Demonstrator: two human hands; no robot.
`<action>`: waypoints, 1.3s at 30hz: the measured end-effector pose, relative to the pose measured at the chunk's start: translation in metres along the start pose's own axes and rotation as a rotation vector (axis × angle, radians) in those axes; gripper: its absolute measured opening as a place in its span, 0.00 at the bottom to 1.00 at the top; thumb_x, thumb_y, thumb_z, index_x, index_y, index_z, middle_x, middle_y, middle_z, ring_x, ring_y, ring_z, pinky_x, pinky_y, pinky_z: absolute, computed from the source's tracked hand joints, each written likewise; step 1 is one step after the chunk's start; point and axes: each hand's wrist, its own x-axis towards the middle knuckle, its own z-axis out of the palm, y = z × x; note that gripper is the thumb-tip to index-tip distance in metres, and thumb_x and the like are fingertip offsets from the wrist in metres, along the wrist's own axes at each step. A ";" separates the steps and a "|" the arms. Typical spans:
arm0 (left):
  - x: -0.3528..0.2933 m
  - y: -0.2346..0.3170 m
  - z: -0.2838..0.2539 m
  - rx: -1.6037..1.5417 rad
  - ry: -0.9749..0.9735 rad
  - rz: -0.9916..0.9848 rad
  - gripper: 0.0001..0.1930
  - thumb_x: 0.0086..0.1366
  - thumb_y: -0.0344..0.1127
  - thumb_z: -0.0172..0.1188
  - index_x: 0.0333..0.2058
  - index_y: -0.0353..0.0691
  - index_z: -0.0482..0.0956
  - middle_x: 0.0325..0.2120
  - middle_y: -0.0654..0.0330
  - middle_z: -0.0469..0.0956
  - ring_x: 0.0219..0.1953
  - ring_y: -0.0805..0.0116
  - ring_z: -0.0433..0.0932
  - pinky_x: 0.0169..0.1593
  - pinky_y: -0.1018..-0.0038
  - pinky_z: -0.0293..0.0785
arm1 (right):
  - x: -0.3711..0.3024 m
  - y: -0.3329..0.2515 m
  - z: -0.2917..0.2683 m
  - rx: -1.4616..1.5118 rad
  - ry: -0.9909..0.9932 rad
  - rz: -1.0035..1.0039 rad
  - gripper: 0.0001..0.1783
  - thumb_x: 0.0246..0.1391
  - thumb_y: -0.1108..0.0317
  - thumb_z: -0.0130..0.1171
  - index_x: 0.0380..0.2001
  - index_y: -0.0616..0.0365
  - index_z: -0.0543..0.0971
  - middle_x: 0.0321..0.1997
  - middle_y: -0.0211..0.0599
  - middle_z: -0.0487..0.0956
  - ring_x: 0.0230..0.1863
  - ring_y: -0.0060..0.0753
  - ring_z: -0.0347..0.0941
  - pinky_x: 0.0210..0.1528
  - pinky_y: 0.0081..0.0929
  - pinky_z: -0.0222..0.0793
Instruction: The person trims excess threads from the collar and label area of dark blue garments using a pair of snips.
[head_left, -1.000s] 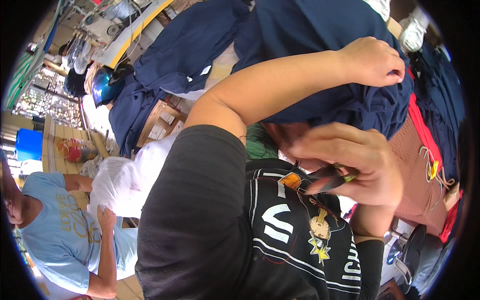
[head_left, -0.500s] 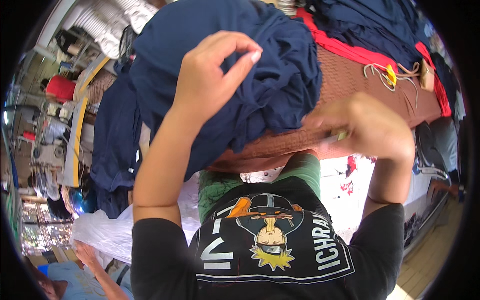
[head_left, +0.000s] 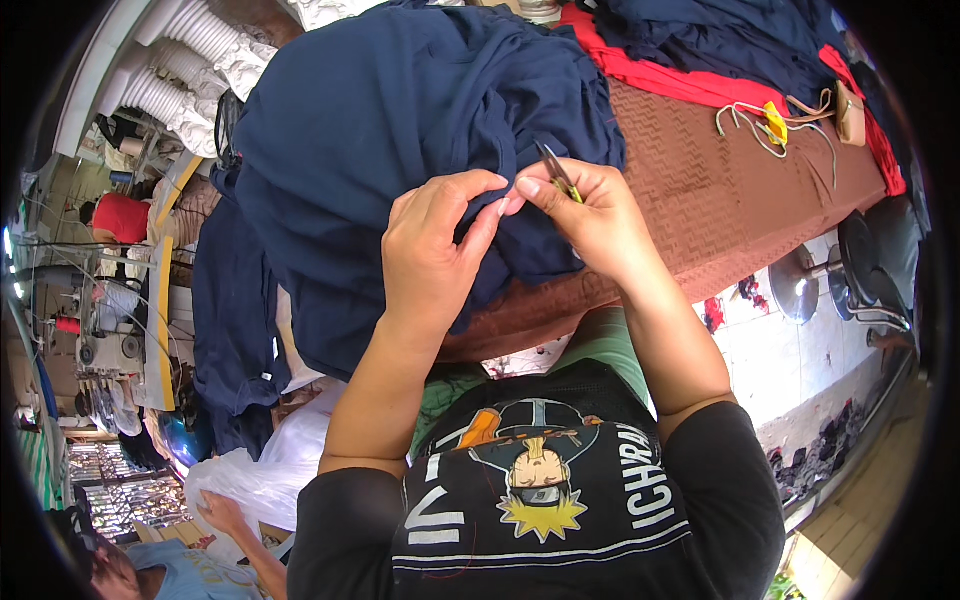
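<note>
A large heap of navy blue fabric (head_left: 350, 110) is piled in front of me on a brown-covered table. Over its near side my two hands almost meet at the fingertips. My left hand (head_left: 435, 235) is closed in a pinch, thumb and forefinger bent toward each other; anything between them is too small to make out. Held in my right hand (head_left: 595, 215) are small thread snips (head_left: 556, 170) with dark pointed blades and a yellowish handle. The blades point up and away over the cloth. My right thumb and forefinger are also pinched together beside the left fingertips.
The brown table cover (head_left: 690, 190) stretches right, carrying a yellow item (head_left: 776, 122) with cords, a tan block (head_left: 850, 112) and red cloth (head_left: 670, 82). Stools (head_left: 860, 265) stand at right. At lower left, another person's hand (head_left: 222, 513) touches clear plastic sheeting (head_left: 240, 475). Sewing machines stand left.
My right hand has swung left and up from the table's near edge, bringing the snips to the fabric. My left hand has come down and slightly right, so both hands are close together.
</note>
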 end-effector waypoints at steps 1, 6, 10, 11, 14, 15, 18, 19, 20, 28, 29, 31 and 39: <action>0.001 0.000 -0.002 -0.031 -0.027 -0.041 0.12 0.53 0.28 0.69 0.38 0.41 0.80 0.33 0.65 0.82 0.35 0.67 0.80 0.44 0.72 0.71 | -0.002 -0.004 0.000 -0.047 0.060 -0.024 0.07 0.58 0.71 0.61 0.36 0.63 0.82 0.31 0.31 0.82 0.35 0.17 0.75 0.42 0.19 0.70; 0.004 0.001 -0.007 -0.345 -0.084 -0.324 0.13 0.56 0.26 0.68 0.42 0.36 0.82 0.36 0.61 0.84 0.39 0.78 0.79 0.45 0.78 0.74 | -0.008 -0.014 0.004 -0.346 0.142 -0.399 0.09 0.48 0.78 0.66 0.36 0.60 0.82 0.31 0.33 0.80 0.32 0.24 0.76 0.36 0.21 0.70; 0.003 0.000 -0.010 -0.467 -0.141 -0.410 0.14 0.56 0.25 0.67 0.43 0.36 0.82 0.37 0.61 0.84 0.38 0.77 0.79 0.44 0.78 0.75 | -0.004 -0.003 0.013 -0.441 0.173 -0.476 0.05 0.48 0.79 0.65 0.30 0.63 0.78 0.31 0.37 0.79 0.29 0.30 0.75 0.33 0.27 0.71; 0.003 0.000 -0.010 -0.469 -0.148 -0.404 0.15 0.56 0.25 0.67 0.43 0.36 0.82 0.37 0.61 0.84 0.38 0.77 0.79 0.44 0.78 0.75 | -0.004 -0.005 0.012 -0.482 0.166 -0.499 0.06 0.48 0.79 0.65 0.30 0.63 0.78 0.31 0.38 0.78 0.28 0.31 0.75 0.32 0.27 0.71; 0.001 0.001 -0.013 -0.424 -0.159 -0.366 0.14 0.56 0.25 0.67 0.43 0.36 0.83 0.38 0.62 0.84 0.39 0.77 0.79 0.44 0.78 0.75 | -0.006 -0.011 0.015 -0.535 0.133 -0.531 0.07 0.49 0.79 0.64 0.32 0.63 0.77 0.30 0.38 0.77 0.28 0.32 0.74 0.32 0.27 0.70; 0.001 0.002 -0.014 -0.404 -0.161 -0.346 0.14 0.56 0.25 0.67 0.43 0.36 0.83 0.38 0.62 0.84 0.39 0.77 0.79 0.44 0.78 0.75 | -0.008 -0.013 0.016 -0.517 0.118 -0.525 0.07 0.50 0.78 0.64 0.33 0.63 0.76 0.30 0.37 0.77 0.28 0.32 0.75 0.32 0.27 0.70; 0.004 0.005 -0.018 -0.382 -0.157 -0.353 0.14 0.56 0.24 0.67 0.43 0.36 0.83 0.38 0.62 0.84 0.39 0.78 0.78 0.45 0.79 0.74 | -0.013 -0.013 0.016 -0.358 0.107 -0.470 0.08 0.51 0.78 0.63 0.34 0.62 0.76 0.31 0.37 0.77 0.28 0.32 0.74 0.32 0.27 0.70; 0.003 0.004 -0.018 -0.437 -0.148 -0.397 0.14 0.57 0.24 0.67 0.43 0.36 0.83 0.37 0.62 0.84 0.39 0.79 0.78 0.45 0.80 0.74 | -0.016 -0.013 0.015 -0.287 0.107 -0.445 0.08 0.51 0.78 0.63 0.35 0.62 0.76 0.32 0.37 0.77 0.29 0.33 0.74 0.32 0.28 0.70; 0.001 0.003 -0.019 -0.492 -0.140 -0.441 0.14 0.57 0.24 0.67 0.44 0.36 0.83 0.37 0.62 0.84 0.38 0.79 0.78 0.44 0.80 0.74 | -0.022 -0.020 0.012 -0.297 0.098 -0.302 0.11 0.51 0.74 0.64 0.37 0.60 0.75 0.33 0.38 0.77 0.31 0.35 0.76 0.34 0.30 0.71; 0.003 0.005 -0.022 -0.632 -0.158 -0.536 0.15 0.59 0.22 0.65 0.46 0.33 0.81 0.38 0.63 0.82 0.38 0.81 0.77 0.44 0.83 0.74 | -0.026 -0.025 0.014 -0.730 0.160 -0.520 0.15 0.46 0.70 0.67 0.38 0.57 0.76 0.39 0.37 0.76 0.36 0.46 0.76 0.35 0.33 0.73; 0.003 0.004 -0.021 -0.627 -0.161 -0.529 0.15 0.59 0.21 0.64 0.47 0.32 0.80 0.38 0.62 0.82 0.38 0.81 0.77 0.44 0.84 0.74 | -0.025 -0.025 0.015 -0.741 0.159 -0.532 0.13 0.46 0.70 0.66 0.37 0.57 0.77 0.38 0.37 0.76 0.35 0.45 0.77 0.35 0.33 0.73; 0.002 0.004 -0.021 -0.609 -0.166 -0.516 0.16 0.60 0.20 0.63 0.47 0.31 0.80 0.38 0.62 0.81 0.38 0.81 0.77 0.43 0.85 0.73 | -0.024 -0.024 0.017 -0.761 0.157 -0.557 0.10 0.47 0.71 0.66 0.34 0.58 0.77 0.37 0.36 0.76 0.35 0.43 0.77 0.34 0.32 0.73; 0.001 0.003 -0.020 -0.507 -0.140 -0.468 0.09 0.58 0.25 0.66 0.38 0.35 0.84 0.39 0.59 0.83 0.38 0.76 0.79 0.43 0.80 0.75 | -0.021 -0.021 0.013 -0.759 0.209 -0.593 0.10 0.47 0.73 0.66 0.34 0.59 0.79 0.37 0.35 0.77 0.34 0.39 0.77 0.34 0.29 0.73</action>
